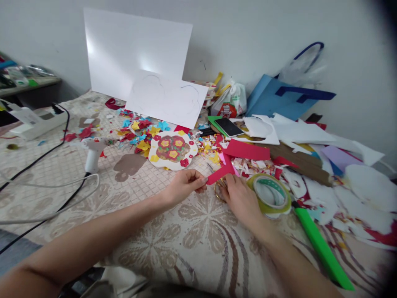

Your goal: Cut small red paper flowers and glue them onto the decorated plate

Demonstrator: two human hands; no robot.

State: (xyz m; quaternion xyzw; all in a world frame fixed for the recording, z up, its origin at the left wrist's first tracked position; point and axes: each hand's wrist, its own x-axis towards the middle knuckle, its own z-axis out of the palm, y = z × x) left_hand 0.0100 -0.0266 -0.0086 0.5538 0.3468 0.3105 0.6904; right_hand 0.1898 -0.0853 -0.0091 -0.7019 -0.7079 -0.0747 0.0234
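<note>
Between thumb and fingers, my left hand (pixel 187 183) pinches one end of a red paper strip (pixel 216 175). My right hand (pixel 240 196) is closed on a pair of scissors (pixel 218 193) with gold-coloured handles, and its fingertips also meet the strip's other end. The scissor blades point up and away, partly behind the strip. Just beyond my hands lies a white scalloped piece (pixel 173 151) decorated with red and yellow flowers. A roll of yellowish tape (pixel 287 203) rests right beside my right hand.
Left of my hands stands a white glue gun (pixel 93 155) with its cord. Behind are paper stars (pixel 144 145), a white board (pixel 136 45), a phone (pixel 229 127) and a blue bag (pixel 273 97). A green cutter (pixel 322 246) and paper scraps (pixel 322 194) lie to the right.
</note>
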